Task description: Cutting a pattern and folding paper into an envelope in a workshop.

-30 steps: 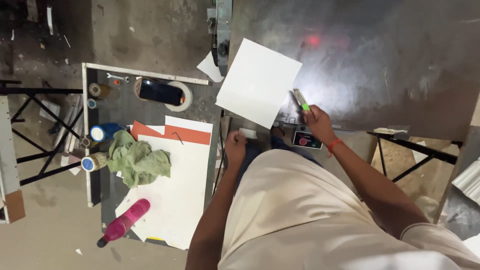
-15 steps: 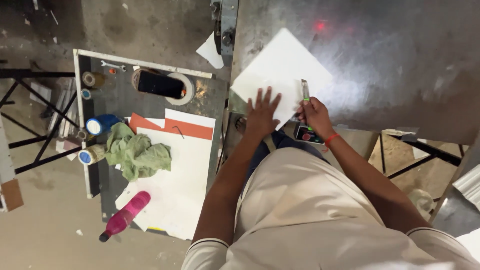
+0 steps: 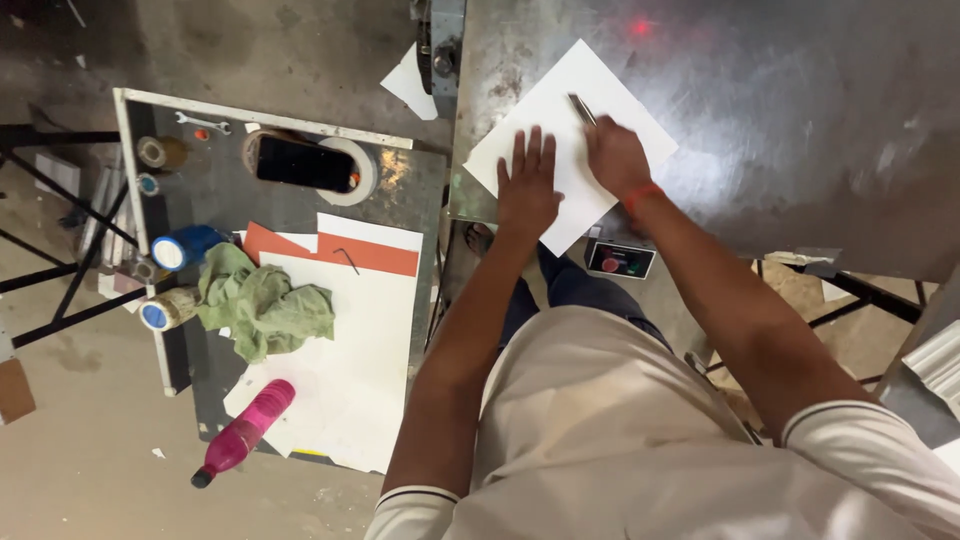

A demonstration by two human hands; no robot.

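White sheet (image 3: 590, 105) under 2 hands — left hand (image 3: 527, 185), right hand (image 3: 617, 155)

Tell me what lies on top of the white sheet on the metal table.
On the white sheet the left hand lies flat, fingers spread. The right hand holds a slim pen-like tool against it. Whatever is marked beneath the hands is covered.

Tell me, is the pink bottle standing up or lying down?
Lying down. The pink bottle rests on its side across the edge of the white sheets on the side table, its dark cap pointing toward the floor.
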